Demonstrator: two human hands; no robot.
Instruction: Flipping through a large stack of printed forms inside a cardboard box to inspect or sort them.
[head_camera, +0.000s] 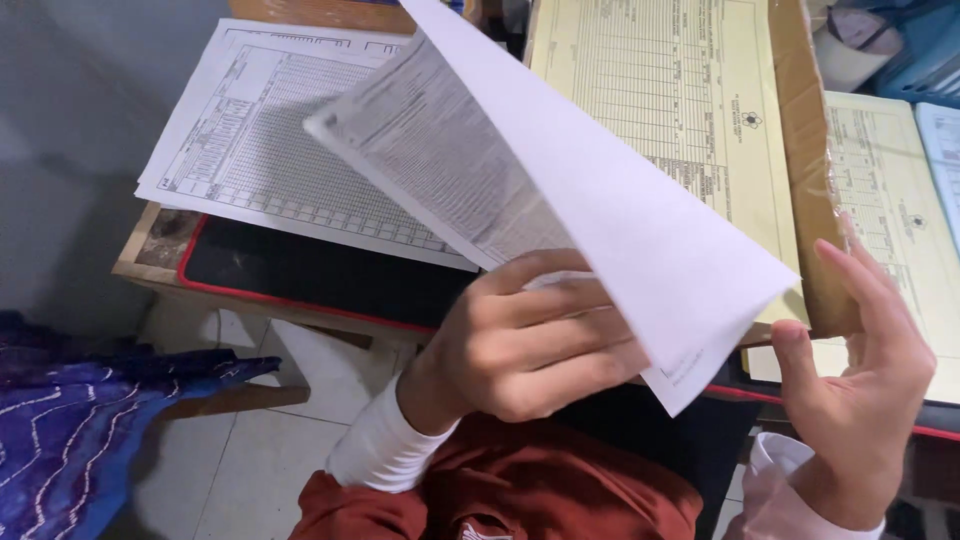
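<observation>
Your left hand (530, 345) curls tight, clamped on a lifted white sheet (600, 210) over the desk (150, 262). Your right hand (860, 370) is spread, touching the cardboard box (810, 170). Yellow gridded form (670, 90) behind the sheet; white form (250, 140) to its left.

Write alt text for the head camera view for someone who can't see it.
A person's left hand holds a folded white printed sheet raised over a desk, while the right hand is open beside a cardboard box of yellow forms. Another white printed form lies on a black mat with red edging.
</observation>
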